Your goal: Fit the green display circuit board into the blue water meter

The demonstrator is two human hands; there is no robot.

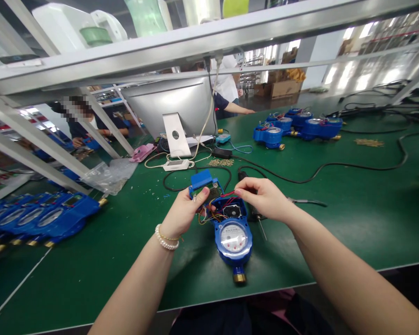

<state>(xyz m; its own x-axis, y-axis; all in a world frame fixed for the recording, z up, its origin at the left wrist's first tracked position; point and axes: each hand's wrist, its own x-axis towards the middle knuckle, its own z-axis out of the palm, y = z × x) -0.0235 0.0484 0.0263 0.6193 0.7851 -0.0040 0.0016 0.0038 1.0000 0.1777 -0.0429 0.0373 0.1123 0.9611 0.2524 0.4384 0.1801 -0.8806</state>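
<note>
A blue water meter (233, 237) lies on the green bench in front of me, its dial facing up and its brass-ended pipe toward me. Its wiring box is uncovered, with thin coloured wires and a black part inside. My left hand (185, 209) is closed around the blue cover (201, 179) with a circuit board (214, 191) in it, thumb on the near side. Between thumb and fingertips, my right hand (265, 197) pinches a red wire (227, 194) above the box. A screwdriver (261, 228) lies beside the meter, partly hidden under my right hand.
Several blue meters (42, 214) stand in a row at left, and more meters (300, 125) at back right. Small screws (220, 162) lie in a pile near a monitor (174, 107). Black cables (314, 174) cross the bench. A metal shelf (181, 44) spans overhead. Co-workers are beyond.
</note>
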